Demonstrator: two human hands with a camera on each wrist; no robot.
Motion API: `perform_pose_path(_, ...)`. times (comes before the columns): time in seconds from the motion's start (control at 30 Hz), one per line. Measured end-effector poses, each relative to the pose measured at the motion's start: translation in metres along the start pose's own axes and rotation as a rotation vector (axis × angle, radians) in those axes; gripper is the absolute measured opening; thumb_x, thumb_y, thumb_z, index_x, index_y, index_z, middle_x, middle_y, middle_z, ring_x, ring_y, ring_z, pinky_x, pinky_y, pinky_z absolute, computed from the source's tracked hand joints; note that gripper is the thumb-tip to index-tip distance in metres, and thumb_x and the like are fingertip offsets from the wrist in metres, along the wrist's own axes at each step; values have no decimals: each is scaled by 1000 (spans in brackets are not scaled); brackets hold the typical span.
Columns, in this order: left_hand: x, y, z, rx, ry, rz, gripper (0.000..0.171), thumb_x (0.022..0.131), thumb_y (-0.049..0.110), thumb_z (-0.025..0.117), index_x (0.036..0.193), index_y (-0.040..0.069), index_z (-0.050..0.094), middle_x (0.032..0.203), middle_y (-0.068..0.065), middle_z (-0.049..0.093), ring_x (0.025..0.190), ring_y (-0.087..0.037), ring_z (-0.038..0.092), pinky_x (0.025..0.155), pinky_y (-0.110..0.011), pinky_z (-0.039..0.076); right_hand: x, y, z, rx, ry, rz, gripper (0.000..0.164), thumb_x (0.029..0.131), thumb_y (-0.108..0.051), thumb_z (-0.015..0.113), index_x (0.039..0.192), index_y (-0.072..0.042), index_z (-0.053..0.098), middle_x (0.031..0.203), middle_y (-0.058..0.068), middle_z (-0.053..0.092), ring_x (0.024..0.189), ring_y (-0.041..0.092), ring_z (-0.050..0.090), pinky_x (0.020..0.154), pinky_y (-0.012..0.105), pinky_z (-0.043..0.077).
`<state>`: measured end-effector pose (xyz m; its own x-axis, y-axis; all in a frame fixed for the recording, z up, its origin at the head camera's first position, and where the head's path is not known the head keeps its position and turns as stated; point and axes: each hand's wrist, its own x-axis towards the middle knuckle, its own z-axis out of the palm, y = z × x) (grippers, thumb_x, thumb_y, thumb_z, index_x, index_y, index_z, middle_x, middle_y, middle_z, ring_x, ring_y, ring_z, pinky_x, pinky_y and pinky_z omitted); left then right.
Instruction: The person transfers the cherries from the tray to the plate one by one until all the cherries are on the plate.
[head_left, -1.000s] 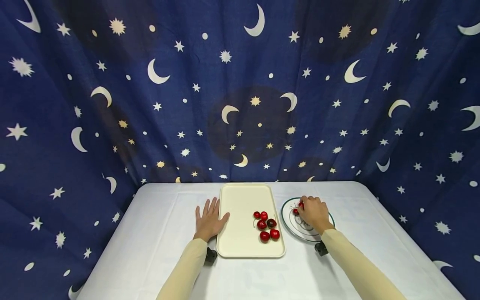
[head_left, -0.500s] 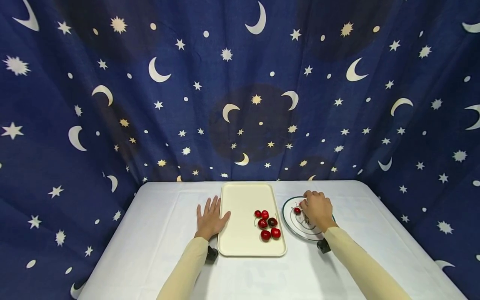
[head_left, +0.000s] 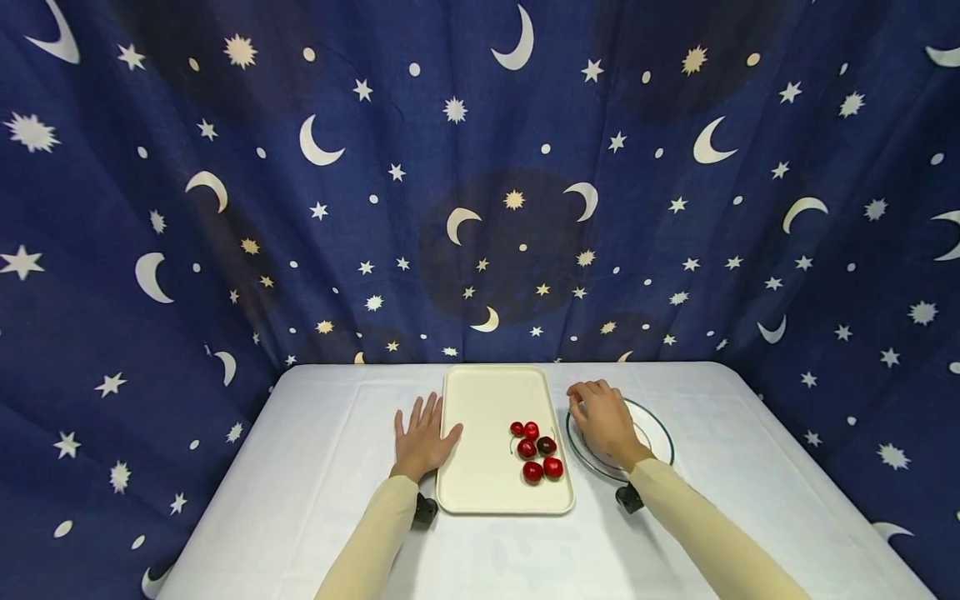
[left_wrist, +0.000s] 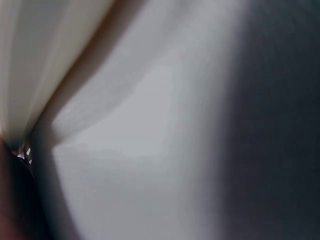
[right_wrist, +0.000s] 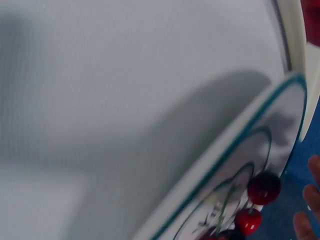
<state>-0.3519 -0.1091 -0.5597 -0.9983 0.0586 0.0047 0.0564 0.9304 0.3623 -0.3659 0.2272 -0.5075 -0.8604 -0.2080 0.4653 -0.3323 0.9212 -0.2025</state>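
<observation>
My left hand point(head_left: 422, 442) lies flat on the table with fingers spread, its thumb over the left rim of a cream tray point(head_left: 480, 417). Several red cherries point(head_left: 527, 449) sit in the tray's right half, one of them darker. My right hand point(head_left: 609, 423) is over the left part of a white plate point(head_left: 658, 433) with a green-blue rim, fingers bent and pointing toward the tray. Whether it holds anything cannot be told; its fingertips point(right_wrist: 311, 197) show only at the edge of the right wrist view. There, several cherries point(right_wrist: 264, 188) with stems lie on the plate.
A white cloth covers the table point(head_left: 300, 467), and a dark blue curtain point(head_left: 480, 183) with moons and stars hangs behind it. Each wrist wears a small black camera point(head_left: 628, 498). The left wrist view is mostly blurred cloth.
My right hand has shifted left across the plate, from its far right side to its left edge, and now covers the cherries there. The left hand and the tray's cherries stay as they were.
</observation>
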Motion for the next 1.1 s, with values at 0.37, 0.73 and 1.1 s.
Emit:
perform_pose_path(0.37, -2, 1, 1, -2, 1, -7, 82, 102, 65, 37, 166, 17, 22, 175, 0, 16, 165, -27, 9, 131, -61, -1, -4, -23, 10, 40, -91, -123, 17, 101, -22, 62, 111, -13, 73, 107, 5, 77, 106, 28, 66, 89, 48, 51)
perform_pose_path(0.73, 2, -2, 1, 16, 22, 8, 82, 102, 68, 33, 166, 18, 21, 175, 1, 16, 165, -26, 9, 131, -61, 0, -6, -42, 13, 73, -150, -157, 27, 99, -35, 67, 116, -15, 72, 118, 6, 76, 112, 28, 65, 94, 49, 50)
perform_pose_path(1.1, 0, -1, 1, 4, 20, -1, 82, 102, 67, 33, 166, 18, 21, 175, 1, 16, 165, -26, 8, 131, -60, -1, -7, -44, 16, 47, -165, -190, 32, 95, -43, 70, 112, -17, 75, 111, 2, 76, 104, 25, 65, 89, 46, 50)
